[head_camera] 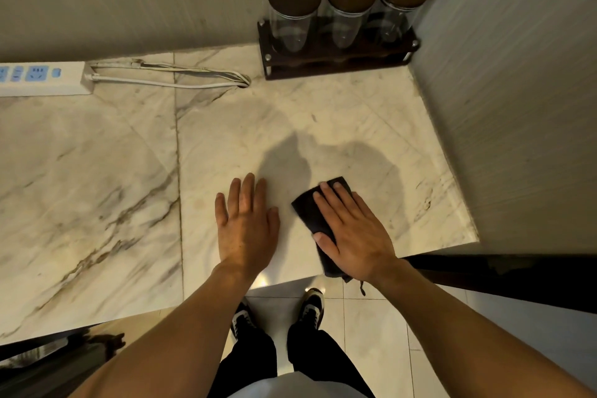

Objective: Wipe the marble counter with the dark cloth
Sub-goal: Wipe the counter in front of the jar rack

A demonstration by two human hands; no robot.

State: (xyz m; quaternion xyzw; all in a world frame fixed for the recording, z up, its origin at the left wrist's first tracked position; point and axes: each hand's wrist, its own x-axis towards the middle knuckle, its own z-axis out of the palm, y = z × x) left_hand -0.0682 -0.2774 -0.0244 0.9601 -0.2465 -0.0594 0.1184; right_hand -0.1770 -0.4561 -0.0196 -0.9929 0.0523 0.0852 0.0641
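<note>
The marble counter is white with brown veins and fills the middle of the view. A dark folded cloth lies on it near the front edge, one corner hanging over the edge. My right hand presses flat on top of the cloth, fingers spread, covering most of it. Just left of the cloth, my left hand rests palm-down on the bare marble with its fingers apart, holding nothing.
A dark wooden rack with three lidded glass jars stands in the back right corner. A white power strip and its looped cable lie at the back left. Walls close the back and right sides. Tiled floor and my shoes show below.
</note>
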